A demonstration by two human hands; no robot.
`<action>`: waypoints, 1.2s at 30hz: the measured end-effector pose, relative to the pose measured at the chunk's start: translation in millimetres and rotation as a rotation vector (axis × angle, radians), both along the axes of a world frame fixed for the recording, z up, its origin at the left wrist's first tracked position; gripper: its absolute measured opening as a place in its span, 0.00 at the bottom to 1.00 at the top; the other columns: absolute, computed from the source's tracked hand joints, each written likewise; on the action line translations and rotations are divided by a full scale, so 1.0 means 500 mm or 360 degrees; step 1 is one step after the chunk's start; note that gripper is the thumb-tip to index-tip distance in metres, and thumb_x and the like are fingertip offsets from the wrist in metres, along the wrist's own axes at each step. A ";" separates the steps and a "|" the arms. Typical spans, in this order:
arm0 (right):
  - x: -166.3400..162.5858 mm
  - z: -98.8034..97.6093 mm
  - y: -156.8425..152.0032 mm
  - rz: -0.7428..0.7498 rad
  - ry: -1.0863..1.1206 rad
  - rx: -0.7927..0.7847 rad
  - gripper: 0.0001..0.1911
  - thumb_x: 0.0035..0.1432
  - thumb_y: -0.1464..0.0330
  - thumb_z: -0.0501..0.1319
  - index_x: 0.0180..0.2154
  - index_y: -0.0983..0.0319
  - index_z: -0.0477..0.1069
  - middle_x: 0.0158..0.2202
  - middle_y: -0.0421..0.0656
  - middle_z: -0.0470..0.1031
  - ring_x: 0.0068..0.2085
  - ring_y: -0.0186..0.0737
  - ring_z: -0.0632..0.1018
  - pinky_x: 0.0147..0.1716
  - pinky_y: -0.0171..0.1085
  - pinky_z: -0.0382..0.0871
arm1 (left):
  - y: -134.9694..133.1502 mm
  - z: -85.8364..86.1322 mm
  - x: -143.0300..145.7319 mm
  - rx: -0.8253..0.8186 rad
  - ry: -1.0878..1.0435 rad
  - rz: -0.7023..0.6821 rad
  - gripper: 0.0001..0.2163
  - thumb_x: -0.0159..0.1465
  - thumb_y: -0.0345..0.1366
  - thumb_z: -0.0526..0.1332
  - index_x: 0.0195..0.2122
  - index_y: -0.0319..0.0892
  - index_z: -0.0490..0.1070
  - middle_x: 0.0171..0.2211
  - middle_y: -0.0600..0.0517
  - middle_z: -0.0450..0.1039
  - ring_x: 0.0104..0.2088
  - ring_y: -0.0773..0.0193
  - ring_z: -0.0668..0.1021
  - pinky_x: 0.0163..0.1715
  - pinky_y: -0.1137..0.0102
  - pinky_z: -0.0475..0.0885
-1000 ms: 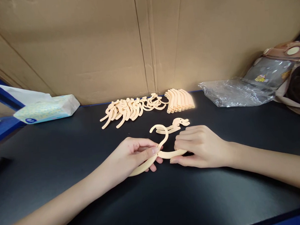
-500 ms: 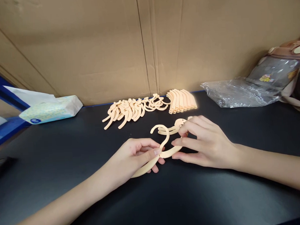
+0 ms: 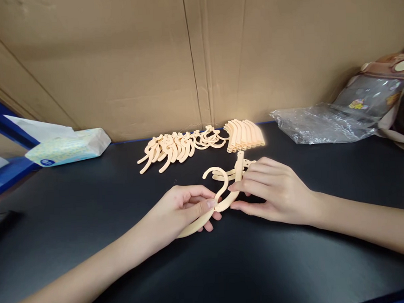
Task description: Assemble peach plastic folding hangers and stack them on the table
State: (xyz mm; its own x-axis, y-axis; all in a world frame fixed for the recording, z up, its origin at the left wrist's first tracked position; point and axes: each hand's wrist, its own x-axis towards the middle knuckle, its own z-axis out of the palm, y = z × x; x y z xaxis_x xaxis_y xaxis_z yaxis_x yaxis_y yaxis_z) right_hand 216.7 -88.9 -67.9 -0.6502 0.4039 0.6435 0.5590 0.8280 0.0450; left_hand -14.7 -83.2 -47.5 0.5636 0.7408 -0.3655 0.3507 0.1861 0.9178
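Observation:
A cream plastic folding clothes hanger [image 3: 224,181] is held low over the black table, its hook curving up and to the left. My left hand [image 3: 182,210] pinches its middle joint, with the thumb on top, and one hanger arm runs down-left beneath the palm. The other arm [image 3: 239,170] angles upward to the right. My right hand [image 3: 274,191] has its fingers and thumb closed about this arm, partly covering it. Behind the fingers of my right hand lie more cream hanger pieces [image 3: 219,175], partly hidden.
Along the back lie a heap of hook pieces [image 3: 171,148], some ring-like pieces [image 3: 210,140] and a stack of curved hanger arms [image 3: 244,135]. A tissue pack [image 3: 71,147] sits at left. A clear plastic bag [image 3: 321,126] and another bag [image 3: 373,92] are at right, before a cardboard wall [image 3: 134,60].
The hanger's right arm has swung upward at the joint, and its end now shows above my right hand. My left hand has stayed in place.

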 end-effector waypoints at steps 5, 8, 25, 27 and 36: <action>0.001 0.001 -0.001 0.0029 -0.0007 -0.0068 0.09 0.62 0.65 0.59 0.37 0.64 0.74 0.29 0.42 0.75 0.32 0.35 0.72 0.36 0.35 0.66 | 0.000 0.003 0.001 0.0020 0.0008 -0.0011 0.11 0.62 0.43 0.61 0.38 0.40 0.75 0.31 0.51 0.78 0.28 0.68 0.77 0.30 0.77 0.71; 0.001 0.001 0.001 0.0037 -0.0025 -0.0100 0.09 0.63 0.66 0.58 0.38 0.64 0.74 0.29 0.42 0.74 0.32 0.35 0.72 0.36 0.35 0.66 | 0.002 0.001 0.000 0.0035 0.0006 -0.0022 0.11 0.63 0.42 0.61 0.38 0.40 0.74 0.32 0.52 0.78 0.28 0.69 0.77 0.30 0.77 0.70; 0.000 0.000 0.003 0.0091 -0.0119 -0.0107 0.14 0.63 0.65 0.58 0.47 0.66 0.73 0.41 0.47 0.79 0.41 0.40 0.77 0.42 0.39 0.72 | 0.004 -0.009 -0.005 0.0116 -0.0036 -0.0072 0.10 0.64 0.41 0.60 0.38 0.40 0.74 0.32 0.53 0.79 0.27 0.70 0.78 0.28 0.79 0.71; 0.001 -0.001 0.003 0.0091 -0.0127 -0.0107 0.15 0.63 0.65 0.57 0.48 0.66 0.72 0.42 0.47 0.79 0.42 0.41 0.78 0.43 0.40 0.72 | 0.005 -0.011 -0.006 0.0124 -0.0042 -0.0077 0.10 0.64 0.41 0.60 0.37 0.40 0.74 0.31 0.53 0.79 0.27 0.71 0.78 0.28 0.79 0.71; 0.004 0.000 0.003 0.0121 -0.0147 -0.0124 0.18 0.65 0.62 0.55 0.50 0.66 0.70 0.44 0.48 0.78 0.45 0.40 0.77 0.45 0.38 0.72 | -0.006 -0.014 -0.002 0.0492 -0.0009 -0.0136 0.09 0.65 0.39 0.57 0.39 0.43 0.75 0.30 0.55 0.77 0.25 0.70 0.77 0.25 0.78 0.70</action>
State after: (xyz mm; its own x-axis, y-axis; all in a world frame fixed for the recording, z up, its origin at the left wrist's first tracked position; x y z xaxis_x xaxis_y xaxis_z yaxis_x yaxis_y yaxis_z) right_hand 218.6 -87.6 -68.1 -0.7355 0.3979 0.5483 0.4912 0.8706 0.0272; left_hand -15.5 -86.2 -54.3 0.6298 0.7663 -0.1272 0.3480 -0.1319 0.9282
